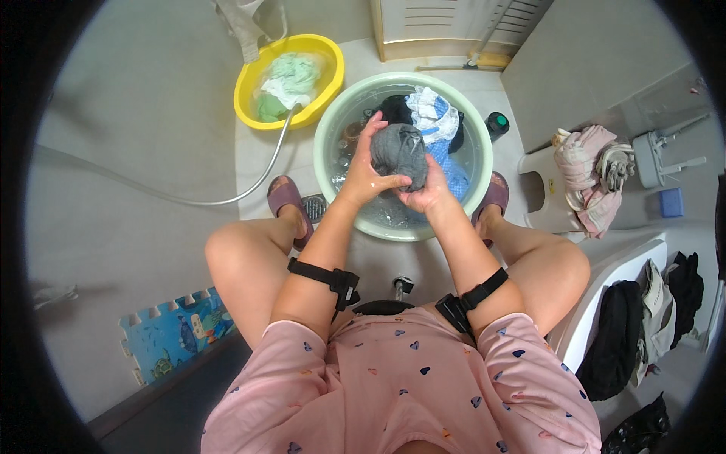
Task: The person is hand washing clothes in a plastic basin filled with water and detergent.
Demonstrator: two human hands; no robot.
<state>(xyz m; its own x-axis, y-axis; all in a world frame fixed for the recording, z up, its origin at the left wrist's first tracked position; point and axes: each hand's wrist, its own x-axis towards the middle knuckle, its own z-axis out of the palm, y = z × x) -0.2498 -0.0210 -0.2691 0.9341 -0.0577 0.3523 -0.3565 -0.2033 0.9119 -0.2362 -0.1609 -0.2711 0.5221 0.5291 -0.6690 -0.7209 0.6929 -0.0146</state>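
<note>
Between my two hands is a bunched ball of wet gray cloth (399, 154), held over a large pale green basin (325, 108) of water. My left hand (366, 167) wraps its left side, with the thumb across the front. From the lower right, my right hand (426, 190) cups it. Blue checked fabric with white lace (434, 116) lies in the basin beyond my right hand. Dark cloth (395, 109) sits in the water behind the gray ball. What lies under my hands in the basin is partly hidden.
A yellow tub (245, 85) with green and white cloth stands at the upper left, a shower hose (266, 179) running into it. Right of the basin are a dark bottle with a green cap (498, 123) and a white stool (547, 164) bearing pink cloth. A floor drain (314, 207) lies near my left foot.
</note>
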